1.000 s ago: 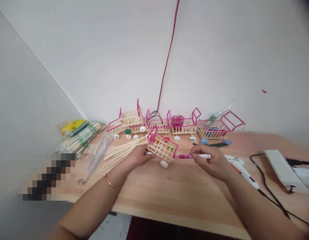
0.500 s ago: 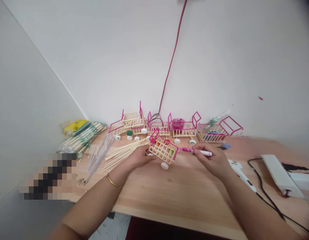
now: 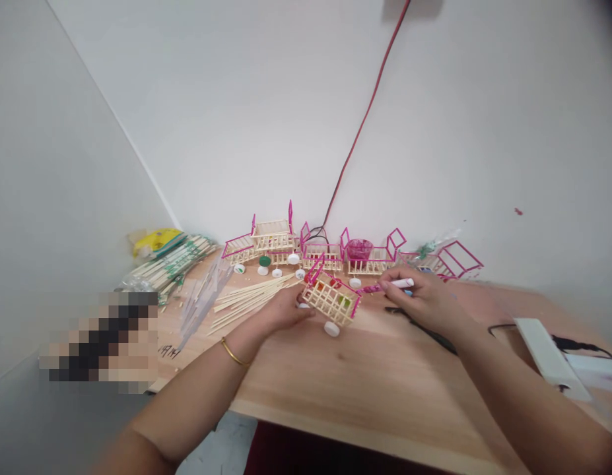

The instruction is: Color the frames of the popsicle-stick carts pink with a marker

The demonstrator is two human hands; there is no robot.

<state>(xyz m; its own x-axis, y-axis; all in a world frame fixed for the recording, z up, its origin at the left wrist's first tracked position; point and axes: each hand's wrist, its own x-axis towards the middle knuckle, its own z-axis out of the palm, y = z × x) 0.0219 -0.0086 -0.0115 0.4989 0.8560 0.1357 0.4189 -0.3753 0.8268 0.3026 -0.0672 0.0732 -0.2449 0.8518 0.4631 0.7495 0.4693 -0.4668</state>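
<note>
My left hand (image 3: 292, 309) is closed on the left end of a small stick cart (image 3: 331, 300), which it holds tilted above the table. The cart has pale stick slats, magenta-painted end frames and white bottle-cap wheels (image 3: 331, 328); red, orange and green bits show through it. Between the fingers of my right hand (image 3: 418, 291) is a paintbrush (image 3: 401, 284) with a white handle. Its magenta-coated tip points left, at the upper right corner of the cart; whether it touches cannot be made out. A tub of magenta paint (image 3: 359, 249) stands behind, among the other carts.
Several similar carts (image 3: 273, 235) line the wall. Loose sticks (image 3: 251, 303), a clear plastic sleeve (image 3: 201, 297) and packed stick bundles (image 3: 174, 267) lie left. A white power strip (image 3: 550, 359) and black cables lie right. A red cord (image 3: 360, 125) hangs down the wall.
The whole view has shifted, so most things appear a little further right. The brush handle is tilted up more at its right end. Both hands keep their holds.
</note>
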